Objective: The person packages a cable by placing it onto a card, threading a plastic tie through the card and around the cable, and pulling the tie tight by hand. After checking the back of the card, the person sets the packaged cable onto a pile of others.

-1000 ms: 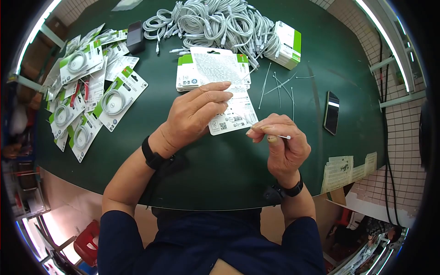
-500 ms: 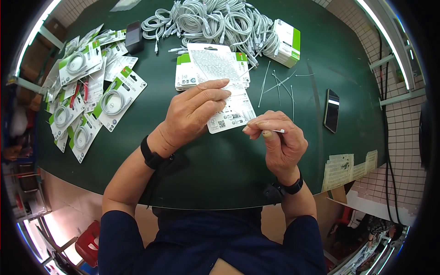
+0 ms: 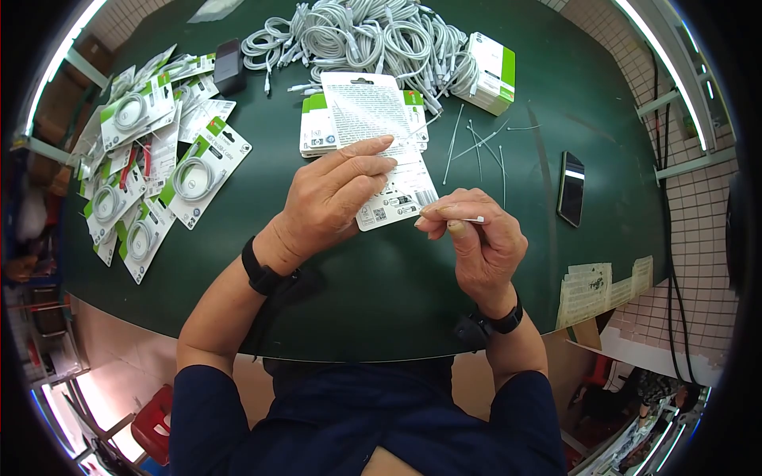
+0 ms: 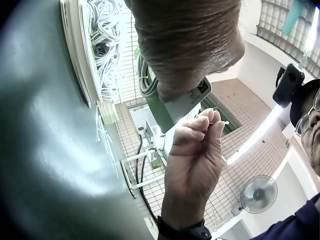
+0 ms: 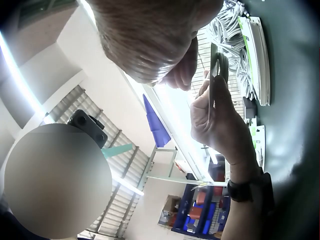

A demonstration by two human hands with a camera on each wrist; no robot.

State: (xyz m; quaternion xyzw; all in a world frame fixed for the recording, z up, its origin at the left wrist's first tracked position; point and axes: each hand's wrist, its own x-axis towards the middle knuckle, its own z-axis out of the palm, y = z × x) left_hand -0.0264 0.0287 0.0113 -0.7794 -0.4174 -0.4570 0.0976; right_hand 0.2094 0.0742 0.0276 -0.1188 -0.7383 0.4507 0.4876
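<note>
My left hand [image 3: 337, 190] grips a white printed card [image 3: 371, 103], fingers across its text side and thumb hidden beneath. A coiled white cable [image 4: 145, 82] lies against the card's green underside in the left wrist view. Near the card's lower right corner, my right hand [image 3: 484, 242] pinches a thin white cable tie [image 3: 475, 220] between thumb and fingers, its small square head poking out to the right. Most of that tie is hidden by the fingers. Another thin white strip end [image 3: 432, 120] sticks out past the card's right edge.
Behind the card are a stack of cards [image 3: 316, 139] and a heap of coiled white cables [image 3: 389, 40]. Finished-looking cable packs [image 3: 193, 178] pile up at left. Loose cable ties [image 3: 452, 147], a white-green box [image 3: 490, 71] and a phone [image 3: 571, 189] lie at right.
My right hand has shifted slightly left and up, closer to the card's corner, still pinching the cable tie. The left hand keeps its grip, and the card has risen a little in view.
</note>
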